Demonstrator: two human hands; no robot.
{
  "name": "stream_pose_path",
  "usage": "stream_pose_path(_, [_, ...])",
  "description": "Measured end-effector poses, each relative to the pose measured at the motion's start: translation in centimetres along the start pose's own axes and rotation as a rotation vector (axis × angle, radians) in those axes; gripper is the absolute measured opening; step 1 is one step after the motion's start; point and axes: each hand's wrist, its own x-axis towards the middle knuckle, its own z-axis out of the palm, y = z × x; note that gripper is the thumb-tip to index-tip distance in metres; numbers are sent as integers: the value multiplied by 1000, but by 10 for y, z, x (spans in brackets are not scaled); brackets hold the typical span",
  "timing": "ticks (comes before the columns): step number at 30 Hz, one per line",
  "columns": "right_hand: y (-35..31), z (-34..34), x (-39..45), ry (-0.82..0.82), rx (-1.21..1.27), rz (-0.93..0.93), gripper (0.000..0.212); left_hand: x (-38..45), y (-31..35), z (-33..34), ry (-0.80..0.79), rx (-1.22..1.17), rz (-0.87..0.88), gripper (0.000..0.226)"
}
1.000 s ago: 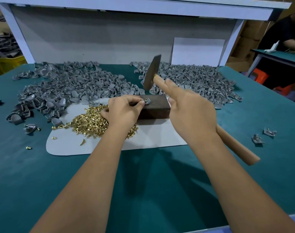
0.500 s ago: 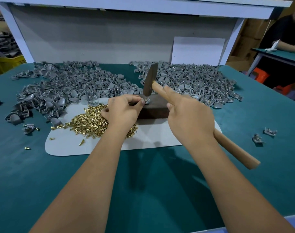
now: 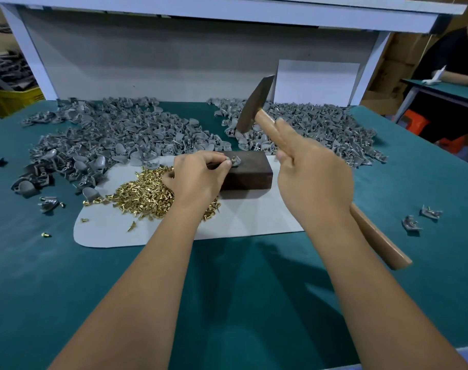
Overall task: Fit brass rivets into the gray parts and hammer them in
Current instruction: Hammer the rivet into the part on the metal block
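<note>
The hammer (image 3: 255, 106) has risen since half a second ago, its head now at upper centre, gripped by the right hand (image 3: 311, 177). The left hand (image 3: 198, 177) pinches a gray part (image 3: 235, 163) with its brass rivet (image 3: 234, 157) on the dark block (image 3: 247, 170), mid-frame.

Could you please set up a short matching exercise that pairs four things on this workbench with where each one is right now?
Things:
1. hammer
2. pile of brass rivets
3. gray part with a rivet
4. two loose gray parts

Places:
A. on top of the dark block, pinched by the left hand
B. raised above the block in the right hand
C. on the green table near its right edge
D. on the white mat, left of the block

Pairs: 1-B, 2-D, 3-A, 4-C
</note>
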Motion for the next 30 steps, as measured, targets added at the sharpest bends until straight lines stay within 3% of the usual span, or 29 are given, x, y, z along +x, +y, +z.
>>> stream_pose_path(4, [-1, 6, -1, -214, -146, -91, 50, -1, 0, 0, 3, -22, -10, 30])
stream_pose_path(8, [-3, 1, 10, -124, -68, -60, 45, 0, 2, 2, 14, -27, -37, 26])
stream_pose_path(13, [2, 6, 28, -24, 17, 130, 39, 0, 0, 0, 1, 6, -17, 12])
stream_pose_path(17, [16, 21, 24, -90, -41, 269, 17, 0, 1, 1, -27, -9, -45, 12])
stream_pose_path(26, [35, 36, 8, -183, 107, 421, 33, 1, 2, 0, -50, -117, -84, 14])
stream_pose_path(30, [41, 37, 6, -256, 49, 454, 13, -1, 3, -4, -68, -162, -104, 11])
